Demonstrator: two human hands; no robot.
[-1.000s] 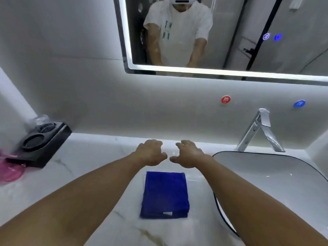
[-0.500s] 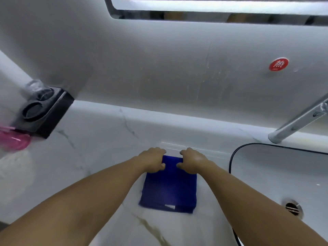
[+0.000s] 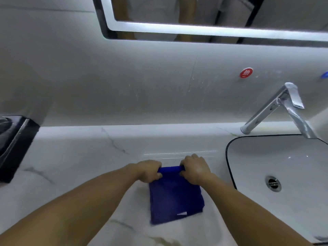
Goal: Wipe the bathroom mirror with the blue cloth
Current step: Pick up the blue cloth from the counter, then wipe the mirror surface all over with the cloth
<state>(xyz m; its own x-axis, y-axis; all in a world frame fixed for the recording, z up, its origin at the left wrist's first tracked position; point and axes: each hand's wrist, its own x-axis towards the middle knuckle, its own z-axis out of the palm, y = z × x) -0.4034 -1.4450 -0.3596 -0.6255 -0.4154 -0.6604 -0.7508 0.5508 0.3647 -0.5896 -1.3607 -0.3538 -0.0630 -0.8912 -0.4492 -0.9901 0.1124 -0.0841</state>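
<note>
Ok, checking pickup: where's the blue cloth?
Head view, lower centre: folded blue cloth on the marble counter left of the white sink, hands gripping its far edge.

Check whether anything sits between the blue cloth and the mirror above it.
Nothing visible does. The left hand and right hand both grip the far edge of the blue cloth on the counter, and the wall up to the mirror carries no fixture. The faucet and red sticker lie off to the right.
</note>
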